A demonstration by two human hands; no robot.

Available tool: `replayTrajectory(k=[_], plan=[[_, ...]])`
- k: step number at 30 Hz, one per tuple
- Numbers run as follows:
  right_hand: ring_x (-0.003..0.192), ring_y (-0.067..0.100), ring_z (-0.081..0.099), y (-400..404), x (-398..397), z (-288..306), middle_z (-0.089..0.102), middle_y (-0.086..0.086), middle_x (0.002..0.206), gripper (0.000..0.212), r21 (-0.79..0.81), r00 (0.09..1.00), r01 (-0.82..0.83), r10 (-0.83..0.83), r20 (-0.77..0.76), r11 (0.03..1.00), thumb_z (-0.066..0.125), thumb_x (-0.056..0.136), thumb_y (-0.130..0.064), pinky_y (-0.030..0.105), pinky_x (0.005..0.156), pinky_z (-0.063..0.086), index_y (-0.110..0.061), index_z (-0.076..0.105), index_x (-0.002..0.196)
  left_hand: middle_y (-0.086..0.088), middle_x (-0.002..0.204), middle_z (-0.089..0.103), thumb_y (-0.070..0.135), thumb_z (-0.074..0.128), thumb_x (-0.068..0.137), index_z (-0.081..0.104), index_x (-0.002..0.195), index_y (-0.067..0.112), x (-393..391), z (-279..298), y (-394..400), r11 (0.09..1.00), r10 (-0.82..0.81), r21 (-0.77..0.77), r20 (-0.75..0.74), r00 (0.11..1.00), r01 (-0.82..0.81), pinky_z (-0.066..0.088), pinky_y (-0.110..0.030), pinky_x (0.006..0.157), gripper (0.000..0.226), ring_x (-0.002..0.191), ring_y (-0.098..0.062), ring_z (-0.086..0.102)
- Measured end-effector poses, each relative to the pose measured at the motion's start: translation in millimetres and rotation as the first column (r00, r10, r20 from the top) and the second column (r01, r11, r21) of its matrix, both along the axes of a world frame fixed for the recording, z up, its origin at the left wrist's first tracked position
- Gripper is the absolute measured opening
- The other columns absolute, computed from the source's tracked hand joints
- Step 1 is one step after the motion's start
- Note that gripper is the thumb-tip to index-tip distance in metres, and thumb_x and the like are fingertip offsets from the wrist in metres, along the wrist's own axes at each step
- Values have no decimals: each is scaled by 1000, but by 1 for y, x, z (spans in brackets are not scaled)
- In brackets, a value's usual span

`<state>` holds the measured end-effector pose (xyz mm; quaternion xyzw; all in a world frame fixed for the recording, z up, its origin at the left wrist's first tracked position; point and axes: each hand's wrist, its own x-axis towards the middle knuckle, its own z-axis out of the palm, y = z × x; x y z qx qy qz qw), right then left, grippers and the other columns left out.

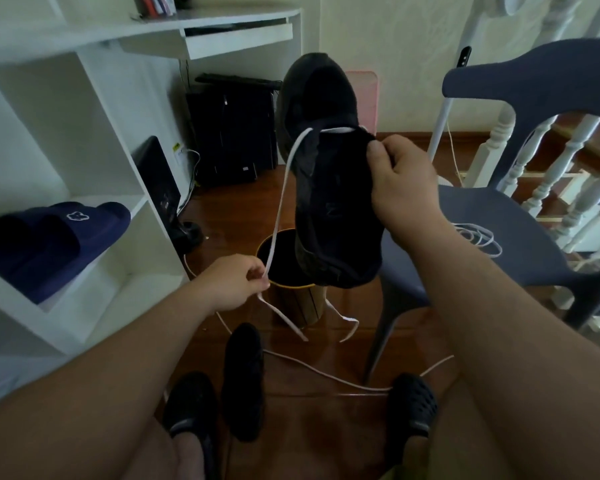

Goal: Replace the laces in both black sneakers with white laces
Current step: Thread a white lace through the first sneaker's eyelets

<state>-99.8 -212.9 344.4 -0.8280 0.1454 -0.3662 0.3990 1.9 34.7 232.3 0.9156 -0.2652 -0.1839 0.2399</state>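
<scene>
Right hand (400,181) gripping the black sneaker (329,174) up at 12 o'clock for eyelet access – left hand (234,282) pinching the white lace (284,192) taut toward 7, probably evening the ends.

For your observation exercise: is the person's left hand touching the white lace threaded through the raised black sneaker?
Touching. The head view shows the left hand pinching the white lace, which runs up to the black sneaker.

Black sneaker (329,188) held aloft, white lace (282,199) dangling.

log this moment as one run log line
right hand holds black sneaker up | left hand pinches white lace | second sneaker on floor
</scene>
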Motion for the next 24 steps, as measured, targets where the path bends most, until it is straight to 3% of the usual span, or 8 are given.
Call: replayTrajectory(k=[3, 6, 8, 10, 12, 15, 21, 24], plan=[[71, 18, 50, -1, 3, -5, 51, -4, 71, 36, 2, 1000, -20, 20, -15, 1000, 47, 105, -39, 45, 68, 46, -11, 58, 85, 9, 102, 67, 35, 67, 101, 68, 98, 35, 0, 0, -11, 993, 33, -113, -65, 997, -41, 46, -29, 79, 3, 97, -12, 63], [67, 14, 48, 1, 3, -10, 51, -4, 70, 35, -11, 998, -33, 33, -49, 999, 49, 106, -38, 37, 64, 40, -12, 57, 85, 10, 123, 67, 5, 62, 96, 67, 124, 38, 3, 6, -18, 959, 22, -269, -237, 971, -87, 45, -33, 94, 44, 118, -12, 60], [68, 14, 50, 4, 2, -14, 52, -4, 72, 34, -84, 996, -41, 34, -84, 996, 48, 107, -38, 35, 64, 39, -12, 57, 87, 6, 128, 67, -10, 52, 86, 64, 127, 40, 6, 10, -24, 875, 96, -432, -289, 952, -220, 48, -34, 87, 65, 120, -22, 62], [75, 21, 56, 11, 0, -18, 56, -2, 75, 32, -175, 991, -46, 24, -129, 983, 47, 106, -40, 38, 68, 44, -15, 57, 89, 1, 112, 72, 0, 53, 91, 67, 110, 40, 7, 22, -30, 711, 254, -611, -237, 938, -347, 48, -34, 73, 47, 101, -24, 67], [78, 31, 58, 20, -2, -22, 57, 1, 76, 32, -268, 985, -45, -2, -172, 962, 45, 106, -41, 44, 69, 48, -16, 55, 88, -3, 98, 71, 30, 55, 101, 63, 99, 40, 4, 37, -37, 629, 340, -709, -116, 933, -317, 49, -39, 73, 13, 86, -23, 66], [76, 32, 55, 33, -2, -28, 54, 1, 77, 31, -350, 977, -23, -54, -208, 936, 41, 109, -38, 44, 68, 43, -16, 48, 88, 1, 96, 65, 51, 52, 105, 55, 102, 33, -2, 44, -43, 666, 333, -712, 18, 943, -222, 48, -36, 70, 18, 85, -17, 62], [65, 20, 41, 41, -3, -30, 44, -5, 74, 28, -404, 971, -15, -83, -225, 915, 42, 110, -37, 36, 65, 29, -18, 42, 89, 3, 97, 57, 46, 48, 108, 49, 105, 29, -4, 48, -51, 708, 371, -704, 297, 880, -61, 36, -10, 65, 17, 83, -7, 54], [70, 21, 45, 37, -2, -31, 50, -3, 79, 30, -461, 977, -35, -68, -204, 887, 52, 106, -44, 36, 65, 32, -20, 43, 92, -1, 97, 55, 40, 47, 109, 50, 100, 27, -2, 45, -52, 781, 320, -624, 362, 876, -28, 34, -13, 65, 17, 83, -11, 52]])
